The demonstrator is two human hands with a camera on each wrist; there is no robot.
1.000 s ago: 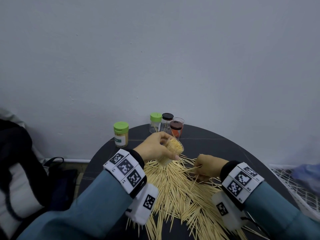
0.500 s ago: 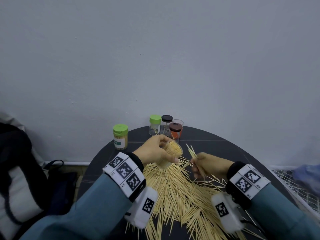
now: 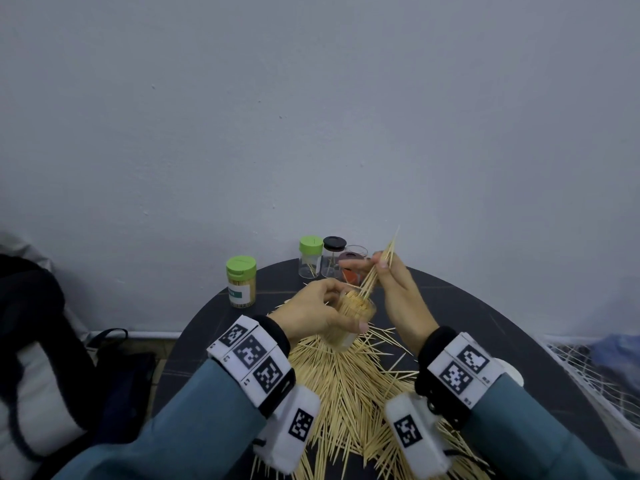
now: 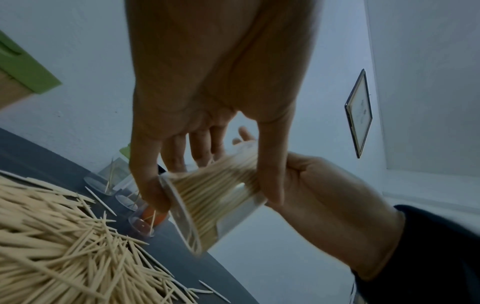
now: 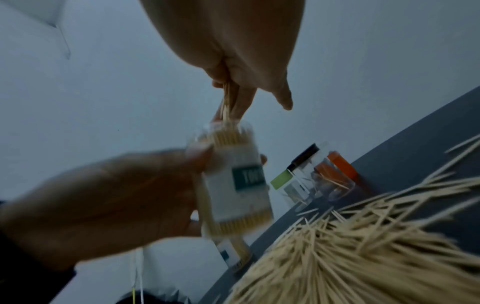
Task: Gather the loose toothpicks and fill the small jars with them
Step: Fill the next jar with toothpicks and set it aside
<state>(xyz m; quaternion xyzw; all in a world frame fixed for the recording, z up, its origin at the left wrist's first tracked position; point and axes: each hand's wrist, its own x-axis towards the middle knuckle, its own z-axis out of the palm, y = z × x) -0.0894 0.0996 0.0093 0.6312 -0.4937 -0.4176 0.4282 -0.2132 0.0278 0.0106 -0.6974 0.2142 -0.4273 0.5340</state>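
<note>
Wooden toothpick bunch (image 3: 379, 268), earlier held low, now enters jar (image 3: 353, 315).

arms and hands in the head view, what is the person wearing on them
Both arms wear teal-blue sleeves with black cuffs. Each wrist carries a white band printed with black square tag markers, left band, right band, and a white boxy camera unit with its own tag hangs under each wrist. The left hand and right hand are bare.

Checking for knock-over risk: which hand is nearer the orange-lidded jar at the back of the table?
Right. The right hand, pinching a bundle of toothpicks, hangs just in front of the orange-lidded jar, partly covering it. The left hand grips the jar being filled, nearer the person.
</note>
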